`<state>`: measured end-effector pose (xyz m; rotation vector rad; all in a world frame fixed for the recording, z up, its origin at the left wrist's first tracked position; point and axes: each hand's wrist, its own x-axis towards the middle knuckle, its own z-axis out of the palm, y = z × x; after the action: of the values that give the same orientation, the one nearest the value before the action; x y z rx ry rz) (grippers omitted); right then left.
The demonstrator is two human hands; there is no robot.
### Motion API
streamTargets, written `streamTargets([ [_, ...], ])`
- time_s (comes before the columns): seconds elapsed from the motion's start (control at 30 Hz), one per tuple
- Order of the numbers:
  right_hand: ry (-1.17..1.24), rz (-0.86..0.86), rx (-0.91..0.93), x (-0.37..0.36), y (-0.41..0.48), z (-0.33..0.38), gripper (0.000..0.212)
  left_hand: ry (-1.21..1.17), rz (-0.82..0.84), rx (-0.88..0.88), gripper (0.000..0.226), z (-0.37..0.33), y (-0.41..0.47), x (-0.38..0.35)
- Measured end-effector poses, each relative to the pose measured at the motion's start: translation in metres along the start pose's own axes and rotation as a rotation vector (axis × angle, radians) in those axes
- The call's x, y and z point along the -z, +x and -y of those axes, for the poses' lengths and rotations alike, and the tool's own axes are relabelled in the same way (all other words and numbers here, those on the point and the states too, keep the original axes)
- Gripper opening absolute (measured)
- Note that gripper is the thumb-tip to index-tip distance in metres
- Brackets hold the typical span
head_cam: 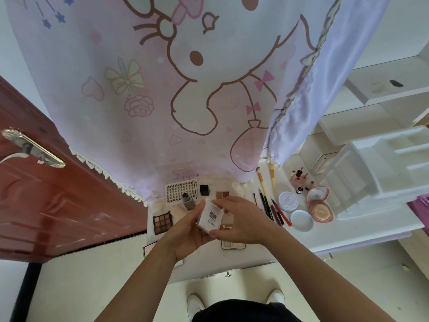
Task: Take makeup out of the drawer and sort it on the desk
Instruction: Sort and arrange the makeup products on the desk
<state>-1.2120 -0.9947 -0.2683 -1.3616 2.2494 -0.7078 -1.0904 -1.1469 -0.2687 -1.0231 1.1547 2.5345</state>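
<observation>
Both hands are on one item: a white square box [210, 217], held up over the middle of the counter [348, 225].
- left hand [188, 231]: palm up, fingers curled under the box's left side, gripping it.
- right hand [241, 221]: clamped on the right side, thumb at the near corner, fingers over the far edge.
- box label: a dark block of print on the top face, too blurred to read.

On the counter, left to right:
- nine-pan eyeshadow palette [162, 220], near left, lying open.
- white perforated card [180, 190] at the far edge. "XOYO" is printed along its right side, the only readable text.
- grey-capped bottle [186, 201] just in front of the card.
- black cube [204, 189] right of the card.
- small brown palette [222, 195] just beyond the right hand's fingers.
- pale flat palette [233, 244] near the front edge, partly under the right wrist.
- two yellow-handled brushes [262, 182], far, right of centre.
- row of dark and red pencils [264, 203] near the brushes. One has white lettering, too small to read.
- round white compact [288, 201], with a round pale blue lid [301, 220] nearer than it.
- open pink compact [319, 204] to the right of those.
- cluster of small red-capped bottles [300, 181] beyond the compacts.

Around it:
- white organiser [371, 168] at the far right of the counter.
- pink cartoon-rabbit curtain [185, 89] hangs behind.
- red-brown door [46, 194] on the left.
</observation>
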Motion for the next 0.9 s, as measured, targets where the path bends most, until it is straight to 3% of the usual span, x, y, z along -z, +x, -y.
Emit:
streamTargets([
  [0.2,-0.109,0.016,0.058,-0.002,0.002,0.011,0.082,-0.024,-0.020,-0.026,0.038,0.001,-0.009,-0.003],
  [0.4,-0.057,0.036,0.069,-0.006,0.005,0.010,0.075,0.013,-0.031,-0.019,0.035,0.002,-0.011,0.001],
  [0.5,-0.051,0.018,0.085,-0.006,0.004,0.014,0.061,-0.008,-0.044,-0.015,0.035,0.003,-0.010,0.002],
  [0.63,0.060,0.011,0.117,0.004,0.003,0.015,0.038,0.017,-0.003,0.000,0.050,0.003,-0.011,0.008],
  [0.73,0.205,-0.007,0.009,0.010,0.002,0.012,0.020,-0.022,0.014,0.026,0.064,0.004,-0.011,0.009],
  [0.9,0.381,-0.168,-0.172,0.013,0.006,0.001,0.026,-0.111,0.021,0.053,0.054,0.006,-0.009,0.015],
])
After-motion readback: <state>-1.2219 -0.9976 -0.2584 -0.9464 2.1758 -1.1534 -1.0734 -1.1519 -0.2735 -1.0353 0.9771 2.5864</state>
